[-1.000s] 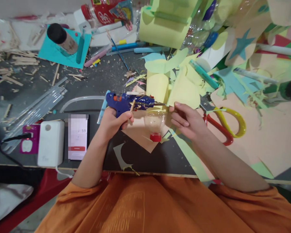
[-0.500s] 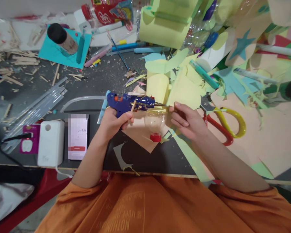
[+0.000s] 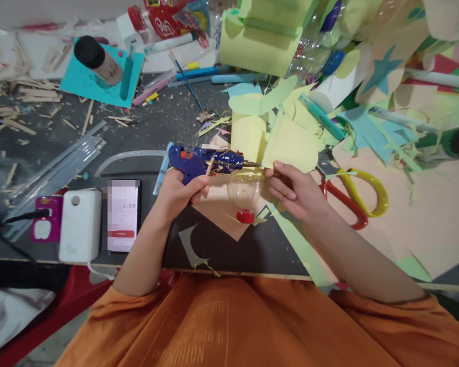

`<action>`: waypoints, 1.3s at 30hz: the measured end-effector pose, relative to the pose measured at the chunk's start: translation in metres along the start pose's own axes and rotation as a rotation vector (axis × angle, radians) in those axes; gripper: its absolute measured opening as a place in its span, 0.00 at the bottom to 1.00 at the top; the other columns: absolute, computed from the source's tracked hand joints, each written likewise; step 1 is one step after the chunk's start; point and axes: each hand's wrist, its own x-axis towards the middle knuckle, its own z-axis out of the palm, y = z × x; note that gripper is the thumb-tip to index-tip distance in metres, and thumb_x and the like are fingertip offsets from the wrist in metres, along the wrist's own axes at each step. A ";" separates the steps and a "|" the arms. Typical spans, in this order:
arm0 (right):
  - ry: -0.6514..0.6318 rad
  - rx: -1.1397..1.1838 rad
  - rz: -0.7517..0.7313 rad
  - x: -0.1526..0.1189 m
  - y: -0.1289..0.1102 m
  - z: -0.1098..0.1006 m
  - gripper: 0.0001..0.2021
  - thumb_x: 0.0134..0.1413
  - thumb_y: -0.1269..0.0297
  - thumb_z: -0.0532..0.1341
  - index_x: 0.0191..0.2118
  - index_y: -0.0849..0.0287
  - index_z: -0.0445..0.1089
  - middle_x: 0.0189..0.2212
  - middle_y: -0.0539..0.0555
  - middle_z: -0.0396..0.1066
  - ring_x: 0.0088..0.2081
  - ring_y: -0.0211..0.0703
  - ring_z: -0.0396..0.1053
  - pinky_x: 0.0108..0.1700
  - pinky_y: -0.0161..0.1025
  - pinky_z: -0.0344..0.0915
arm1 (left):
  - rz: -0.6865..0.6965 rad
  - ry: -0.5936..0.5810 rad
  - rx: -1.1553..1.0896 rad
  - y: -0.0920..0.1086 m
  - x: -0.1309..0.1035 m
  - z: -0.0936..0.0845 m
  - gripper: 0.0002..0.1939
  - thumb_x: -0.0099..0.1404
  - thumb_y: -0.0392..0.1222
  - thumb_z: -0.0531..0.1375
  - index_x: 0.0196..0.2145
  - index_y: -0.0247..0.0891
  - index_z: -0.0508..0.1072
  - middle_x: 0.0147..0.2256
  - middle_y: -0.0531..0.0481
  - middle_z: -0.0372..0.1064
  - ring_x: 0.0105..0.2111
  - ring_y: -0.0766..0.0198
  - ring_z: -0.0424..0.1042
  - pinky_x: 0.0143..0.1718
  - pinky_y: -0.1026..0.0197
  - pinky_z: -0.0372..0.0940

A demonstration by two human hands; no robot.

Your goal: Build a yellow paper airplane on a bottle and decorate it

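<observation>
My left hand (image 3: 179, 191) is wrapped round the handle of a blue hot glue gun (image 3: 210, 162). The gun lies level, with its metal nozzle pointing right. A clear, curved glue stick (image 3: 132, 157) trails from its back end. My right hand (image 3: 295, 189) is closed in a pinch at the lower corner of a pale yellow paper piece (image 3: 290, 145). The nozzle tip is close beside that corner and the fingertips; whether they touch I cannot tell. Below the nozzle is a clear plastic bottle top (image 3: 244, 189) with a red cap (image 3: 245, 216), cap end toward me.
Scissors with red and yellow handles (image 3: 363, 196) lie right of my right hand. A phone (image 3: 123, 216), a white power bank (image 3: 80, 227) and clear glue sticks (image 3: 61, 176) are at the left. Paper scraps, pens and a red-labelled bottle (image 3: 168, 20) crowd the back.
The yellow paper has shifted slightly down and right at my right fingertips. The glue gun and both hands stay almost where they were.
</observation>
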 end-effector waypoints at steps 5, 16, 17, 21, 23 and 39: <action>-0.029 0.009 0.008 0.000 0.000 -0.001 0.13 0.49 0.55 0.72 0.24 0.58 0.75 0.07 0.39 0.47 0.12 0.26 0.41 0.18 0.32 0.41 | -0.006 0.006 0.010 0.001 0.000 0.001 0.13 0.52 0.48 0.63 0.19 0.38 0.66 0.12 0.58 0.60 0.11 0.76 0.53 0.14 0.69 0.50; -0.022 -0.029 0.009 0.000 0.002 -0.002 0.14 0.50 0.54 0.70 0.24 0.57 0.73 0.08 0.38 0.46 0.12 0.27 0.41 0.18 0.34 0.41 | -0.013 0.027 -0.030 0.006 0.000 0.004 0.13 0.50 0.47 0.64 0.19 0.39 0.64 0.14 0.58 0.62 0.11 0.78 0.52 0.13 0.70 0.51; -0.021 -0.032 0.009 0.000 0.002 -0.002 0.14 0.50 0.54 0.70 0.24 0.57 0.73 0.07 0.38 0.45 0.12 0.27 0.41 0.18 0.34 0.41 | -0.009 0.027 -0.034 0.006 0.000 0.004 0.13 0.50 0.47 0.64 0.19 0.39 0.64 0.14 0.58 0.62 0.11 0.78 0.52 0.13 0.70 0.50; -0.035 -0.043 0.002 0.001 0.002 -0.001 0.14 0.50 0.54 0.70 0.24 0.57 0.72 0.08 0.39 0.46 0.12 0.28 0.41 0.18 0.34 0.41 | 0.004 0.020 -0.042 0.006 0.000 0.004 0.13 0.51 0.46 0.63 0.18 0.39 0.64 0.14 0.57 0.62 0.11 0.78 0.52 0.13 0.70 0.50; -0.039 -0.045 -0.001 0.001 0.003 -0.001 0.14 0.51 0.53 0.70 0.24 0.57 0.73 0.08 0.39 0.47 0.12 0.28 0.41 0.18 0.34 0.42 | 0.009 0.014 -0.039 0.004 0.000 0.003 0.13 0.51 0.46 0.63 0.18 0.38 0.64 0.14 0.58 0.61 0.11 0.77 0.52 0.13 0.70 0.49; -0.025 -0.069 0.047 -0.001 0.000 0.003 0.15 0.44 0.52 0.72 0.22 0.56 0.72 0.06 0.38 0.47 0.12 0.28 0.40 0.18 0.34 0.42 | 0.035 0.010 -0.033 0.001 0.001 0.001 0.16 0.53 0.47 0.65 0.17 0.38 0.64 0.12 0.58 0.59 0.11 0.78 0.52 0.13 0.71 0.50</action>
